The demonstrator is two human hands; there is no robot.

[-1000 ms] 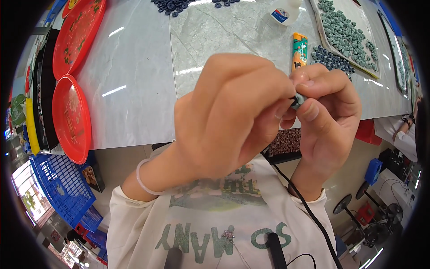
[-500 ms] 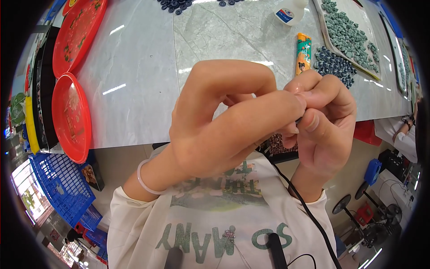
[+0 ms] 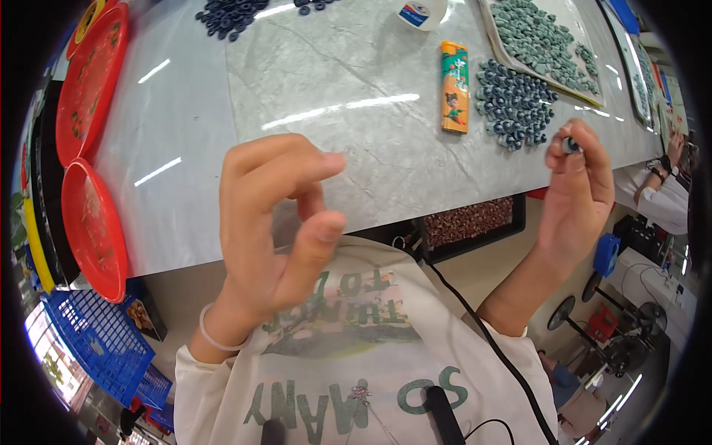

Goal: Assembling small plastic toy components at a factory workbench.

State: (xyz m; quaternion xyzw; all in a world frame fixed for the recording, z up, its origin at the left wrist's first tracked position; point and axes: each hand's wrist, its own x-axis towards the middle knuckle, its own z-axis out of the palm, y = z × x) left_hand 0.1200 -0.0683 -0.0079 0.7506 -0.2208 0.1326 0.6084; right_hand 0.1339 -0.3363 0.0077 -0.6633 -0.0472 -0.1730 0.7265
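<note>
My left hand [image 3: 271, 215] is over the near edge of the grey marbled table [image 3: 311, 89], fingers curled but apart, thumb away from the index finger, holding nothing. Off to the right, my right hand [image 3: 575, 200] pinches a small round piece [image 3: 569, 145], dark blue with a paler face, between thumb and fingertips. Just left of that hand lies a cluster of similar dark blue pieces with pale centres [image 3: 515, 104]. Beside the cluster is a slim orange-and-green rectangular item [image 3: 454, 89]. Dark blue rings [image 3: 230, 16] lie loose at the far left-centre.
A white tray [image 3: 495, 46] of green stones stands far right, a white bottle [image 3: 424, 13] near it. Red plates [image 3: 95, 230] line the left edge. Below the table sits a black bin [image 3: 523, 222] of reddish-brown bits. A black cable [image 3: 482, 326] crosses my front. Another person's hand [image 3: 675, 148] shows far right.
My hands were together, fingertips meeting over something small. They have parted: the left went left and opened, the right moved right with the small round piece. The view has shifted slightly.
</note>
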